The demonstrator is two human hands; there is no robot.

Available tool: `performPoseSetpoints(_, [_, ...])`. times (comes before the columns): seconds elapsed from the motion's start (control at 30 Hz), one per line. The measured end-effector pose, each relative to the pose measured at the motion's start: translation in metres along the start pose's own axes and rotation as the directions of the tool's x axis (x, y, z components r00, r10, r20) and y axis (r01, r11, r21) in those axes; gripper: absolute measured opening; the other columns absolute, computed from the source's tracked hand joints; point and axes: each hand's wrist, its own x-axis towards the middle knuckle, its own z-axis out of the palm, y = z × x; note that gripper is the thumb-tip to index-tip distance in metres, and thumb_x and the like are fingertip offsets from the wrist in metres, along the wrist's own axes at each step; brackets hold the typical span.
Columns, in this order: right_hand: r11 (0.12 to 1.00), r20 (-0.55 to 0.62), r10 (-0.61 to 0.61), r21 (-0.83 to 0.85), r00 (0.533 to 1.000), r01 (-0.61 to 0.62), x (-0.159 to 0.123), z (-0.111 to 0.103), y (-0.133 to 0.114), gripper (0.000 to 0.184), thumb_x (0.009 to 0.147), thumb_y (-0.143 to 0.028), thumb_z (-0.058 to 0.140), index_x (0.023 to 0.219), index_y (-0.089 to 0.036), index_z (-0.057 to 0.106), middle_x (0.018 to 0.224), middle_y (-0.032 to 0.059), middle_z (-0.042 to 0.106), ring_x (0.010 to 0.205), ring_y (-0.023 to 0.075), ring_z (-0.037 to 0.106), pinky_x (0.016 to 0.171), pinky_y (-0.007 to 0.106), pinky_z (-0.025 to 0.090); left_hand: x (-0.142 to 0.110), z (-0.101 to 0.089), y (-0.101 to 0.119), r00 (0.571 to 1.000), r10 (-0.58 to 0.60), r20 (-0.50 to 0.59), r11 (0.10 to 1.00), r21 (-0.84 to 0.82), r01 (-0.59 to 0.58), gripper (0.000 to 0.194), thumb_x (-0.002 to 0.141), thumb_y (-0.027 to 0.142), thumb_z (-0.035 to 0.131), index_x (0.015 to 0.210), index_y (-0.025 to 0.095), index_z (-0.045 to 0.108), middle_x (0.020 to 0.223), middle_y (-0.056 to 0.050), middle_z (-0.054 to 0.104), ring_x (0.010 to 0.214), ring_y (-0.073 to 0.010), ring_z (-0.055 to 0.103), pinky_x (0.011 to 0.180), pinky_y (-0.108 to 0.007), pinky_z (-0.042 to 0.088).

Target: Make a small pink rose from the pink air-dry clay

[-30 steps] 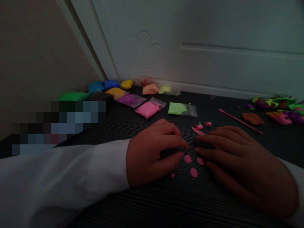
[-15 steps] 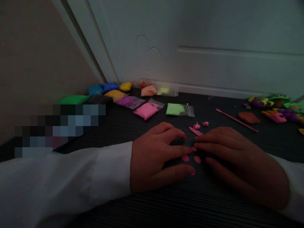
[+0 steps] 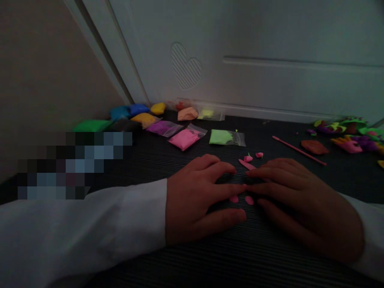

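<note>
My left hand (image 3: 204, 200) rests low over the dark tabletop with its fingers spread and holding nothing. Its index fingertip meets a fingertip of my right hand (image 3: 309, 204), and a bit of pink clay shows between them. The right hand's fingers are stretched out too, thumb apart. Two flat pink clay pieces, a left disc (image 3: 234, 199) and a right disc (image 3: 249, 200), lie between the hands. Just beyond the right fingertips is a flat pink clay tool (image 3: 246, 164), partly covered. Behind it sit two small pink clay buds, one (image 3: 247, 159) left of the other (image 3: 259, 155).
Clay bags line the back left, among them a pink bag (image 3: 186, 139) and a light green bag (image 3: 221, 137). To the right lie a thin pink stick (image 3: 298, 150), a brown clay lump (image 3: 314, 147) and colourful clay figures (image 3: 349, 144). A white door (image 3: 270, 88) stands behind.
My left thumb and index finger have shifted slightly right. The pink edge seen beside the thumb tip is now hidden. The two hands' fingertips have come closer together.
</note>
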Motion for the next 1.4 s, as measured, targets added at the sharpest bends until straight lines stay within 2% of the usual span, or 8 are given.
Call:
performPoseSetpoints(0.13, [1.0, -0.021, 0.013, -0.01, 1.0, -0.013, 0.0, -0.0005, -0.0006, 0.027, 0.079, -0.015, 0.048, 0.104, -0.019, 0.059, 0.104, 0.0036, 0.057, 0.096, 0.0175, 0.047, 0.084, 0.038, 0.035, -0.0005, 0.0012, 0.0004, 1.0, 0.002, -0.017, 1.0, 0.014, -0.002, 0.04, 0.084, 0.045, 0.043, 0.116, 0.025, 0.053, 0.12, -0.005, 0.047, 0.104, -0.0228, 0.038, 0.092, -0.04, 0.031])
performPoseSetpoints(0.27, [1.0, 0.018, 0.014, -0.005, 1.0, -0.014, 0.0012, -0.0011, -0.0006, 0.026, 0.078, -0.016, 0.049, 0.101, -0.02, 0.061, 0.104, 0.0041, 0.058, 0.095, 0.0194, 0.048, 0.084, 0.041, 0.035, -0.0005, 0.0005, -0.0006, 1.0, 0.001, -0.022, 1.0, -0.029, -0.002, 0.041, 0.083, 0.046, 0.043, 0.115, 0.022, 0.053, 0.12, -0.006, 0.047, 0.104, -0.0225, 0.038, 0.093, -0.039, 0.03])
performPoseSetpoints(0.43, [1.0, -0.001, 0.016, -0.006, 1.0, -0.016, 0.0013, -0.0009, -0.0015, 0.022, 0.078, -0.016, 0.049, 0.095, -0.02, 0.062, 0.105, 0.0053, 0.059, 0.096, 0.0208, 0.049, 0.084, 0.043, 0.036, -0.0007, -0.0005, -0.0024, 1.0, -0.008, -0.027, 0.998, -0.064, 0.007, 0.043, 0.083, 0.045, 0.043, 0.115, 0.019, 0.052, 0.119, -0.008, 0.048, 0.106, -0.0221, 0.039, 0.093, -0.038, 0.03])
performPoseSetpoints(0.6, [0.999, -0.012, 0.022, -0.035, 1.0, -0.022, 0.0008, 0.0003, -0.0023, 0.027, 0.079, -0.018, 0.049, 0.104, -0.022, 0.06, 0.111, 0.0046, 0.056, 0.1, 0.0198, 0.047, 0.085, 0.041, 0.035, -0.0009, -0.0001, -0.0032, 0.998, -0.024, -0.056, 0.996, -0.083, 0.019, 0.043, 0.083, 0.044, 0.044, 0.116, 0.018, 0.052, 0.12, -0.008, 0.048, 0.107, -0.0217, 0.038, 0.094, -0.037, 0.03])
performPoseSetpoints(0.9, [0.999, 0.028, 0.002, -0.048, 1.0, -0.001, 0.0024, 0.0004, -0.0029, 0.022, 0.079, -0.021, 0.051, 0.098, -0.023, 0.062, 0.109, 0.0039, 0.059, 0.1, 0.0221, 0.047, 0.087, 0.045, 0.033, -0.0004, -0.0006, -0.0034, 0.995, -0.041, -0.088, 0.993, -0.112, 0.031, 0.034, 0.085, 0.037, 0.044, 0.11, 0.016, 0.055, 0.111, -0.007, 0.051, 0.103, -0.0184, 0.04, 0.091, -0.033, 0.031])
performPoseSetpoints(1.1, [0.997, 0.028, 0.039, -0.061, 0.999, -0.037, 0.0016, 0.0002, -0.0038, 0.03, 0.08, -0.022, 0.049, 0.108, -0.02, 0.057, 0.115, 0.0057, 0.056, 0.103, 0.0218, 0.047, 0.087, 0.044, 0.035, -0.0005, -0.0008, -0.0038, 0.995, -0.051, -0.083, 0.991, -0.126, 0.04, 0.035, 0.085, 0.037, 0.044, 0.109, 0.016, 0.055, 0.111, -0.007, 0.05, 0.103, -0.0188, 0.04, 0.09, -0.033, 0.032])
performPoseSetpoints(1.27, [0.997, 0.054, 0.041, -0.074, 0.998, -0.037, 0.0029, 0.0006, -0.0032, 0.027, 0.079, -0.023, 0.049, 0.104, -0.022, 0.06, 0.114, 0.0054, 0.057, 0.102, 0.0237, 0.048, 0.086, 0.046, 0.036, -0.0003, -0.0012, -0.0038, 0.996, -0.05, -0.079, 0.991, -0.128, 0.04, 0.033, 0.085, 0.036, 0.043, 0.109, 0.016, 0.055, 0.11, -0.007, 0.051, 0.103, -0.0185, 0.04, 0.09, -0.033, 0.032])
performPoseSetpoints(1.4, [0.997, 0.057, 0.051, -0.056, 0.997, -0.048, 0.0032, 0.0014, -0.0029, 0.03, 0.078, -0.022, 0.05, 0.108, -0.022, 0.057, 0.116, 0.0055, 0.056, 0.105, 0.0249, 0.046, 0.087, 0.047, 0.036, 0.0, -0.0009, -0.0035, 0.996, -0.049, -0.079, 0.991, -0.129, 0.039, 0.033, 0.085, 0.036, 0.043, 0.108, 0.016, 0.055, 0.109, -0.007, 0.051, 0.102, -0.0183, 0.04, 0.09, -0.032, 0.032])
